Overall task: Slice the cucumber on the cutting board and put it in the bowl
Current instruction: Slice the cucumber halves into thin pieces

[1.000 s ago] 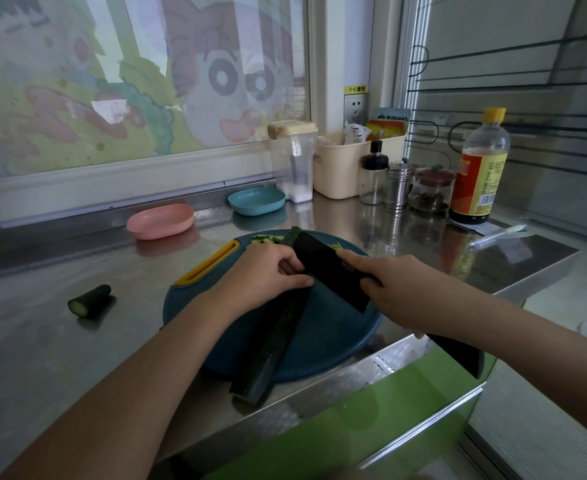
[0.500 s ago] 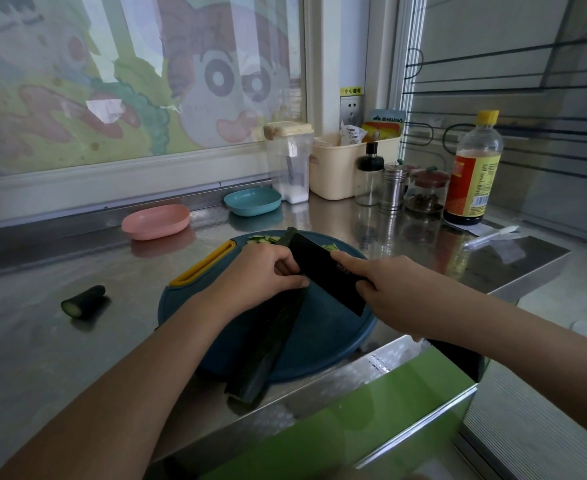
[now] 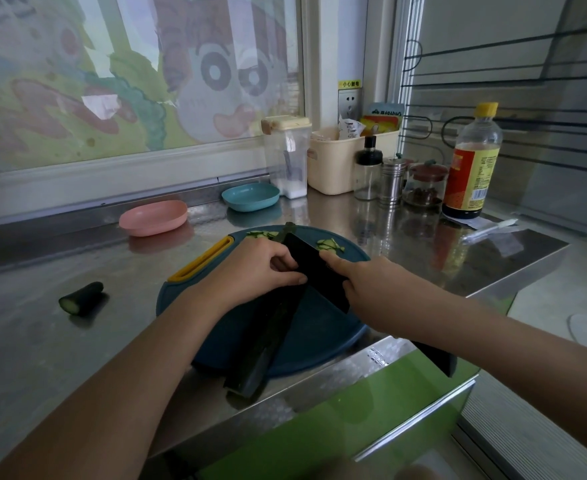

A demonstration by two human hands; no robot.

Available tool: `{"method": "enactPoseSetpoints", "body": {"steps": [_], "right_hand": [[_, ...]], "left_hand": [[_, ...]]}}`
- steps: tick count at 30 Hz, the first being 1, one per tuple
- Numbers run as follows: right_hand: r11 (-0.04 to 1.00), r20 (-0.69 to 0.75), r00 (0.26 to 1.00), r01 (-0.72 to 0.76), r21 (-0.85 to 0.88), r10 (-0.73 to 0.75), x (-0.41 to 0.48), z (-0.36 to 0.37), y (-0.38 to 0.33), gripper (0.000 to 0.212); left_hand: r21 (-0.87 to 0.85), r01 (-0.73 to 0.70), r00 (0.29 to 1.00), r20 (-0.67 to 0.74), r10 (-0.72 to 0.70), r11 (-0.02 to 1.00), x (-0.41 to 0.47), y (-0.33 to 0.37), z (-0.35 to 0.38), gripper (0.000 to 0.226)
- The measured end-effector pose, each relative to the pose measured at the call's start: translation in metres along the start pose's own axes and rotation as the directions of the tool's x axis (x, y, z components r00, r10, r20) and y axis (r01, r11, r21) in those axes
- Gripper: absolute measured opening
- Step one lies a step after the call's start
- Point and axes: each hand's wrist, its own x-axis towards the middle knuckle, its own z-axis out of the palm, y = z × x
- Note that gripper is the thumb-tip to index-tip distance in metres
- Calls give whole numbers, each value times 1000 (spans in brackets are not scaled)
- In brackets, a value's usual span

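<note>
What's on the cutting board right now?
A long cucumber lies across the cutting board, its near end overhanging. Thin slices sit at the far edge. The left hand and the knife in the right hand cover the cutting spot, so the cut face is hidden.

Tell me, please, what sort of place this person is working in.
Probably a home kitchen: a steel counter, a cutting board with a cucumber under a knife, and a sauce bottle and spice shaker lined up near the window.
</note>
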Motion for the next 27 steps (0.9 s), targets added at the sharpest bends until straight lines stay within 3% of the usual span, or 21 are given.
{"method": "enactPoseSetpoints", "body": {"steps": [7,27], "right_hand": [[993,29,999,-33,109,30,-8,-6,2,64],[996,-32,999,-6,93,9,-23,-16,2,62]], "left_hand": [[-27,-8,1000,17,9,1000,-4,1,-4,22],[16,-13,1000,22,12,1000,-2,1,-4,24]]}}
